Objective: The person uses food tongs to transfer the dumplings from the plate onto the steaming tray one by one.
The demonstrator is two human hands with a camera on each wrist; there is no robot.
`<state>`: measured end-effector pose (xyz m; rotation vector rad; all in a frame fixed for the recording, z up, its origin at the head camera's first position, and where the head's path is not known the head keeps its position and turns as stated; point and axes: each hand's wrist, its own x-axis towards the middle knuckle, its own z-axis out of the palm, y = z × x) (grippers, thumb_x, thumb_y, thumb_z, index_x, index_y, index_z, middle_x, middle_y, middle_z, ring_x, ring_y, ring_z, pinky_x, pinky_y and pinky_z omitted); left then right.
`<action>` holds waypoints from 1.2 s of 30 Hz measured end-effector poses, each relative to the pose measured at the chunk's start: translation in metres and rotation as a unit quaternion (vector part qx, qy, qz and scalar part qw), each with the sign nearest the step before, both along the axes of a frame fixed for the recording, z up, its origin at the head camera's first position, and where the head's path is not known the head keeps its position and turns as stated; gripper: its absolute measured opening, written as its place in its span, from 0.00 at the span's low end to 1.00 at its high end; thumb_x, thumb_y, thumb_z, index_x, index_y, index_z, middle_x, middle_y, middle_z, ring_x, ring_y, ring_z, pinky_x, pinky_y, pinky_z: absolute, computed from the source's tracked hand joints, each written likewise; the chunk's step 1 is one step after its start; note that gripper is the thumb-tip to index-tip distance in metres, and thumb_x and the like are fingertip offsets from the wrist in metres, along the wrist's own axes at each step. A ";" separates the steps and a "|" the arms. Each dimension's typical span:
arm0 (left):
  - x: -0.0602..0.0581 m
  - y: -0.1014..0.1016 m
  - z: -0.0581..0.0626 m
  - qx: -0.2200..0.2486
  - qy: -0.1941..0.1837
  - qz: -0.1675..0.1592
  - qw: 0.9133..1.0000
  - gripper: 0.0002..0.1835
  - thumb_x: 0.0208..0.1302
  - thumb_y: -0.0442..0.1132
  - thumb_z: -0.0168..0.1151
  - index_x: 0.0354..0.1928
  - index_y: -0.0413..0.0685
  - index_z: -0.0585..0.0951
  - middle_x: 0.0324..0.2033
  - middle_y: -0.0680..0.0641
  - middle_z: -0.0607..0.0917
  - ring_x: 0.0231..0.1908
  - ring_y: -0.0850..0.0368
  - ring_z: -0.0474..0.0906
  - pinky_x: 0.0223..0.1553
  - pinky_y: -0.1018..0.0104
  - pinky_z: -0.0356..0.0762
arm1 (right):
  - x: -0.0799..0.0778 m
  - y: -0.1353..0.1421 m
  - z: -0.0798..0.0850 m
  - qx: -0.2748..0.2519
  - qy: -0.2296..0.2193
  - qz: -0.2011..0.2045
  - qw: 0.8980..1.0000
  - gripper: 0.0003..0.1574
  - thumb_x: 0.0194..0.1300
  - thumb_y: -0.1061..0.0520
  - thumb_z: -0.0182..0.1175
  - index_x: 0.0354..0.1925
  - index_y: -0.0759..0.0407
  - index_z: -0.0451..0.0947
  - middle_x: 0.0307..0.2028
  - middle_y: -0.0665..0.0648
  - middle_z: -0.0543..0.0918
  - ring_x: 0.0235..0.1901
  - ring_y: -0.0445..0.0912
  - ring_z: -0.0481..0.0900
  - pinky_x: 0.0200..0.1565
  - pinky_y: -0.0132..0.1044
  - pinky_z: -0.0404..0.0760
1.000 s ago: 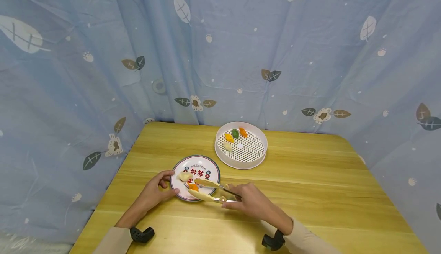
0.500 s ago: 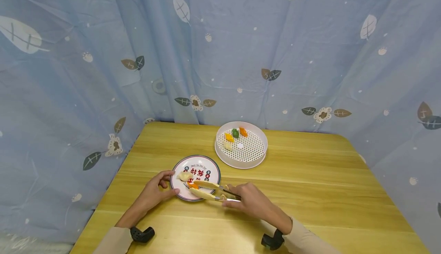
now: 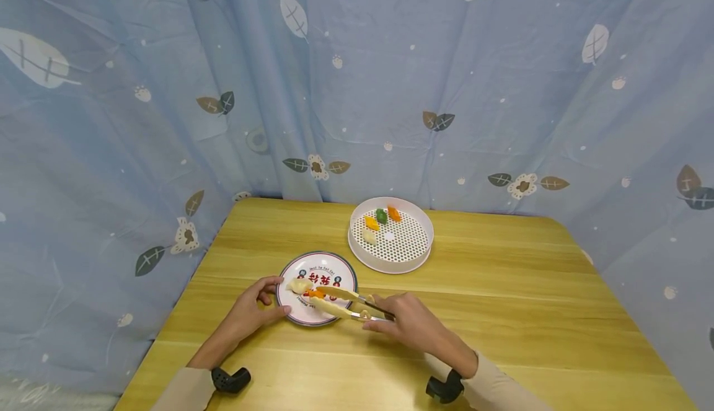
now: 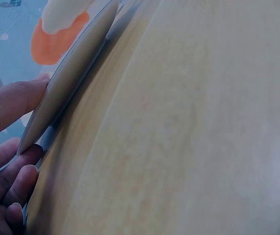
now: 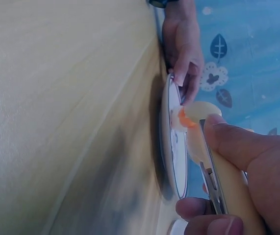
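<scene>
My left hand holds the near left rim of the round white plate, which has red and blue print. In the left wrist view, the thumb lies on the rim and fingers curl beneath it. My right hand grips metal tongs with cream-coloured tips. Between the tips sits an orange dumpling-shaped piece, low over the plate; the head view does not tell whether it touches the plate. A pale dumpling lies on the plate just left of it. The tongs partly cover the plate's print.
Behind the plate, slightly right, stands a white round steamer tray with a perforated base. In its left and back part lie a pale dumpling, a yellow piece, a green piece and an orange piece. A blue curtain hangs behind the wooden table.
The tongs' tips have come closer together around the orange piece. It has shifted slightly away from me and to the right with them. My left hand and the plate have stayed in place.
</scene>
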<state>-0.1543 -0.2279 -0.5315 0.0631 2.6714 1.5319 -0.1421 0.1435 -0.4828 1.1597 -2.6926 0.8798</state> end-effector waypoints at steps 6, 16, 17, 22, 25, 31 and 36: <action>0.000 0.001 0.001 0.001 0.000 -0.006 1.000 0.39 0.54 0.49 0.81 0.67 0.52 0.76 0.50 0.46 0.79 0.44 0.51 0.68 0.43 0.63 0.68 | 0.001 0.004 0.004 0.008 -0.010 -0.017 1.000 0.28 0.67 0.39 0.68 0.51 0.60 0.86 0.18 0.39 0.61 0.17 0.30 0.55 0.20 0.25 0.56; 0.000 0.004 0.002 -0.001 0.001 -0.006 1.000 0.39 0.55 0.50 0.81 0.68 0.52 0.76 0.50 0.46 0.78 0.44 0.51 0.68 0.44 0.62 0.68 | -0.001 0.012 0.010 -0.010 -0.002 -0.033 0.999 0.23 0.67 0.40 0.69 0.47 0.57 0.85 0.18 0.40 0.63 0.19 0.30 0.56 0.21 0.25 0.57; -0.001 0.004 0.002 -0.001 0.002 -0.009 1.000 0.39 0.55 0.51 0.81 0.68 0.52 0.76 0.50 0.46 0.78 0.44 0.51 0.69 0.44 0.62 0.68 | -0.001 0.012 0.010 -0.013 0.000 -0.033 0.999 0.24 0.67 0.41 0.69 0.47 0.58 0.85 0.18 0.40 0.63 0.19 0.30 0.56 0.21 0.25 0.58; -0.002 0.003 0.004 0.009 0.001 -0.008 1.000 0.39 0.55 0.50 0.81 0.67 0.51 0.76 0.50 0.46 0.78 0.44 0.51 0.69 0.44 0.62 0.69 | -0.004 0.014 0.014 -0.018 0.002 -0.039 0.999 0.27 0.67 0.39 0.68 0.51 0.60 0.85 0.18 0.38 0.64 0.19 0.30 0.57 0.21 0.25 0.58; -0.002 0.000 0.003 0.012 -0.001 -0.002 1.000 0.39 0.54 0.49 0.81 0.67 0.50 0.76 0.50 0.45 0.78 0.44 0.51 0.69 0.43 0.64 0.68 | -0.006 0.014 0.014 -0.020 0.001 -0.039 0.999 0.28 0.68 0.39 0.67 0.50 0.59 0.85 0.18 0.38 0.64 0.19 0.30 0.57 0.21 0.25 0.58; 0.000 0.000 0.002 0.014 -0.001 0.000 1.000 0.39 0.54 0.48 0.82 0.66 0.48 0.76 0.49 0.45 0.78 0.44 0.51 0.69 0.42 0.64 0.68 | -0.006 0.020 0.016 -0.029 0.002 -0.053 0.998 0.30 0.66 0.38 0.69 0.53 0.59 0.86 0.18 0.38 0.58 0.19 0.30 0.53 0.21 0.25 0.56; 0.001 0.001 0.000 0.018 -0.005 0.001 1.000 0.39 0.54 0.47 0.82 0.67 0.48 0.76 0.50 0.45 0.78 0.43 0.51 0.69 0.42 0.65 0.69 | -0.008 0.027 0.019 -0.036 0.009 -0.067 0.997 0.36 0.65 0.39 0.69 0.60 0.63 0.83 0.18 0.39 0.55 0.19 0.31 0.50 0.21 0.26 0.55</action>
